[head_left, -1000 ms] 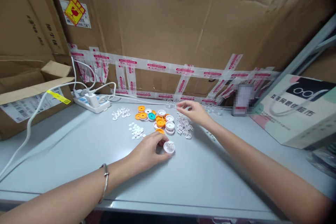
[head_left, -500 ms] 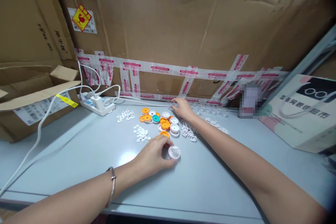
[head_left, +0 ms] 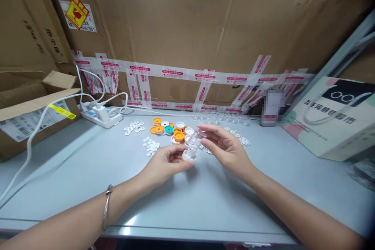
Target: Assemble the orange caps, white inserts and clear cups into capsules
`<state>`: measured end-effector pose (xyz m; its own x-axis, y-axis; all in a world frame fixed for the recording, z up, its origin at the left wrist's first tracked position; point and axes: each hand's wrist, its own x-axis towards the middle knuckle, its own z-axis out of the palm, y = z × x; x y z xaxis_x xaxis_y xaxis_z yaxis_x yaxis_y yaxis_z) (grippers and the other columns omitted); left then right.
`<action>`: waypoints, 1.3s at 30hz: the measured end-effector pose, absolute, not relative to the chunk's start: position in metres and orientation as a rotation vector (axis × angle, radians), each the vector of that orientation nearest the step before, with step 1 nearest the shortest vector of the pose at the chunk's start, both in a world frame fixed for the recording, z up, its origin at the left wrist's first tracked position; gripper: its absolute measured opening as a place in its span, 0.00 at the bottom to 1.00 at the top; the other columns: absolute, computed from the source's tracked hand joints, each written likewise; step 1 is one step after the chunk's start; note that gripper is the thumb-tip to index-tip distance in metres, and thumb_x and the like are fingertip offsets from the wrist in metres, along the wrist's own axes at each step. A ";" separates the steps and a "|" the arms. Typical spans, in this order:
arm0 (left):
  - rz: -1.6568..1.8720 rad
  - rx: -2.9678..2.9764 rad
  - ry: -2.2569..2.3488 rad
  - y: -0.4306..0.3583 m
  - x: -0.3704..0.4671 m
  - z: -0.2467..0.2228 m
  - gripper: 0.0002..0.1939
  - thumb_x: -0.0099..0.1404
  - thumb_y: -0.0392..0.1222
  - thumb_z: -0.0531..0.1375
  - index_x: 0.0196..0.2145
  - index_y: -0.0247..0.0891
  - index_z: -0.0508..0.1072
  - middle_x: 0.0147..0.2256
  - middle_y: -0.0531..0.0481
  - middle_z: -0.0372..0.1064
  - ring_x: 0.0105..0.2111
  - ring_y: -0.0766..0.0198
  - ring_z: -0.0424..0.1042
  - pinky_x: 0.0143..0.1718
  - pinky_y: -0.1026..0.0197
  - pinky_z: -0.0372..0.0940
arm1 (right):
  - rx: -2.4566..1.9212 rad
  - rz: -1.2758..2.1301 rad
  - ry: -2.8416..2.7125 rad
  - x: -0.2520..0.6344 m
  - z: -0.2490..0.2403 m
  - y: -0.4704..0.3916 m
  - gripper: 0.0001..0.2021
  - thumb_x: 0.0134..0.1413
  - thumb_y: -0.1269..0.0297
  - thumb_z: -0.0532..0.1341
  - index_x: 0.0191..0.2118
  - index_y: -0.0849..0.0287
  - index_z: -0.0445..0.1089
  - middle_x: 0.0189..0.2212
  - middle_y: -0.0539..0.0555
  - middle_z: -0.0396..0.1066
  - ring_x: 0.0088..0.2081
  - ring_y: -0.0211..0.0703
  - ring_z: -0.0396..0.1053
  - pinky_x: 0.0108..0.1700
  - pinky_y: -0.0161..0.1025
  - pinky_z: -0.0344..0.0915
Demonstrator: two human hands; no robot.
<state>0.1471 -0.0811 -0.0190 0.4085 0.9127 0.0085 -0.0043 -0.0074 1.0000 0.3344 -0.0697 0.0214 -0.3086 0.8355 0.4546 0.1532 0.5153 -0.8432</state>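
Clear plastic cup (head_left: 199, 135) leans in the grip of the right hand (head_left: 227, 147), its long axis slanting down and leftward toward the white-and-orange round piece (head_left: 188, 157), which the left hand (head_left: 167, 159) grasps in front of the coloured discs (head_left: 169, 129) on the worktop (head_left: 205, 199); whether they touch, I cannot tell

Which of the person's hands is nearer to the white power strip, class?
Left. The left hand is in front of the power strip and off to its right; the right hand is even farther right.
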 end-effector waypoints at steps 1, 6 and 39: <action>0.891 1.371 0.879 -0.081 0.147 -0.019 0.19 0.54 0.42 0.64 0.43 0.35 0.70 0.39 0.47 0.72 0.38 0.62 0.70 0.43 0.59 0.64 | -0.827 0.885 -1.755 0.335 0.020 -0.070 0.12 0.54 0.63 0.59 0.45 0.52 0.67 0.45 0.54 0.70 0.45 0.41 0.69 0.48 0.42 0.69; 0.891 1.350 0.856 -0.082 0.147 -0.014 0.19 0.56 0.43 0.63 0.46 0.38 0.70 0.41 0.48 0.72 0.40 0.62 0.70 0.47 0.58 0.62 | -0.792 0.923 -1.739 0.341 0.022 -0.064 0.09 0.53 0.64 0.60 0.42 0.53 0.69 0.41 0.52 0.71 0.43 0.41 0.70 0.46 0.41 0.70; 0.962 1.377 0.821 -0.089 0.150 -0.004 0.16 0.55 0.38 0.63 0.43 0.38 0.74 0.40 0.49 0.73 0.41 0.59 0.69 0.44 0.61 0.63 | -0.719 0.725 -1.963 0.336 0.022 -0.076 0.11 0.53 0.70 0.60 0.42 0.52 0.72 0.42 0.53 0.72 0.46 0.43 0.69 0.49 0.44 0.67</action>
<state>0.1496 -0.0887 -0.0037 0.4077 0.9103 0.0713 -0.0731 -0.0453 0.9963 0.3357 -0.0760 0.0217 -0.4298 0.7235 0.5402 0.1988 0.6594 -0.7251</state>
